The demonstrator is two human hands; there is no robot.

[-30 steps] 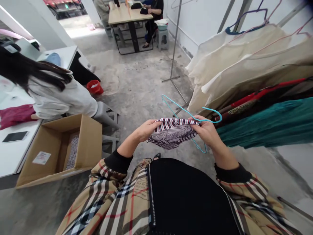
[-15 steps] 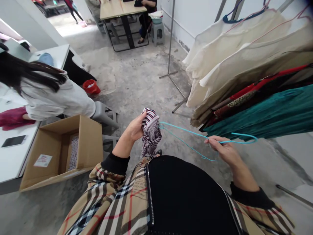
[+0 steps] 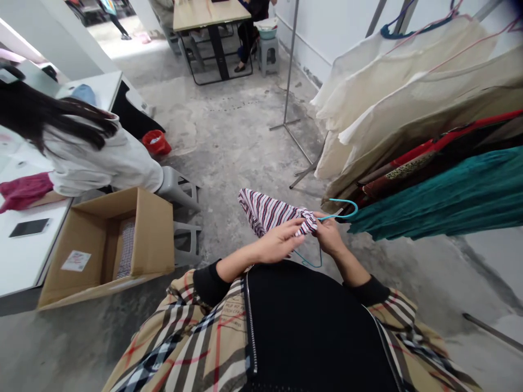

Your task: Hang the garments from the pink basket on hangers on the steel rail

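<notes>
In front of my waist, my left hand (image 3: 280, 239) grips a striped garment (image 3: 269, 209) in white, dark and reddish bands, its fingers on the bunched end. My right hand (image 3: 328, 235) is closed around the neck of a turquoise clothes hanger (image 3: 345, 209), right beside my left fingers. The hanger's hook points out to the right. One side of the hanger runs inside the cloth and is hidden; its other arm hangs bare below my hands. The garment's far end stretches out to the left over the hanger.
At my right, a rack holds cream tops (image 3: 379, 103) and a teal garment (image 3: 445, 190). A cardboard box (image 3: 155, 234) with folded cloth stands at left, beside grey stools (image 3: 180, 190). A person in white (image 3: 106, 158) sits at a white table (image 3: 24, 261). A metal stand (image 3: 286, 124) rests ahead.
My left hand has slid the garment rightward along the hanger, up to its neck. My right hand has come left and in, so both hands now meet.
</notes>
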